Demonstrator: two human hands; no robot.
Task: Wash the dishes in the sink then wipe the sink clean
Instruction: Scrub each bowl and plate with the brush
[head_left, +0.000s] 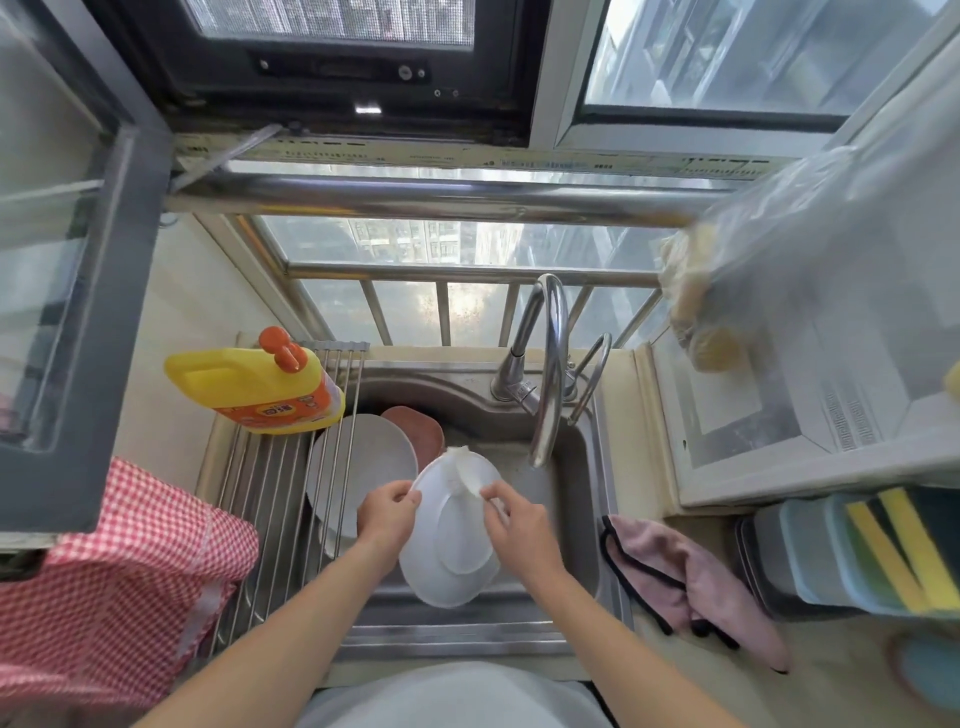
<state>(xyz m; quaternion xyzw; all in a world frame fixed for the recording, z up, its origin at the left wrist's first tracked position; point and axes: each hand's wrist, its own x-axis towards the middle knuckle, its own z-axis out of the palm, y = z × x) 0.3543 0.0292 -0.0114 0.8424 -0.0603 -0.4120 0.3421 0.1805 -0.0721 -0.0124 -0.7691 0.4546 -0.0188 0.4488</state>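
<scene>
Holding a white plate tilted over the sink, the left hand is pinching its left rim while the right hand, fingers curled, is pressing a pale cloth against the plate's upper right face. The plate's long axis is running from near the body toward the faucet, so the unwiped lower part is lying nearer the right hand's wrist side. It is looking glossy, white and shallow, with a grey plate and a brown dish waiting just behind it.
</scene>
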